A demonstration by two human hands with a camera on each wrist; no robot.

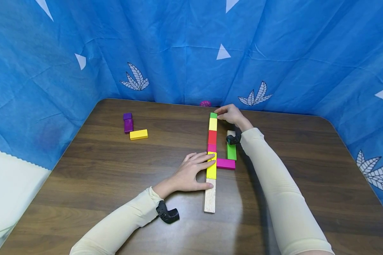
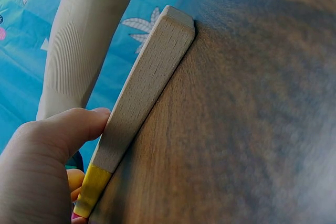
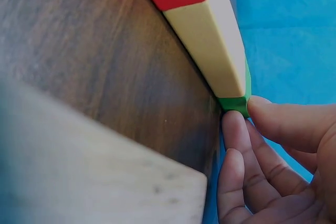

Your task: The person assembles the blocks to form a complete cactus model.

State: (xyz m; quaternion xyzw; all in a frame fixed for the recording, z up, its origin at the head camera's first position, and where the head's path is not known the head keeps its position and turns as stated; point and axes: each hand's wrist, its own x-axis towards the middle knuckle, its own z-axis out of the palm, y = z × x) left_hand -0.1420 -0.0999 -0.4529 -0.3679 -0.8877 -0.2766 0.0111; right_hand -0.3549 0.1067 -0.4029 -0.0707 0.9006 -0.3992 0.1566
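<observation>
A straight row of coloured blocks runs away from me in the head view. At its near end lies a plain wooden block [image 1: 210, 200], then a yellow block [image 1: 211, 174], a magenta block [image 1: 212, 147], a red block [image 1: 212, 137], a pale yellow block [image 1: 212, 124] and a green block [image 1: 213, 115]. My left hand [image 1: 186, 174] rests its outstretched fingers on the yellow block, thumb against the plain one. With thumb and fingertips my right hand [image 1: 231, 115] pinches the green block [image 3: 235, 103] at the far end, against the pale yellow block.
Right of the row, a magenta block [image 1: 226, 164] touches its side, and a long green block [image 1: 231, 152] and a pale block [image 1: 231, 133] extend behind it. Purple blocks [image 1: 128, 125] and a separate yellow block [image 1: 138, 134] lie at the left. A blue curtain [image 1: 178, 53] borders the table's back edge.
</observation>
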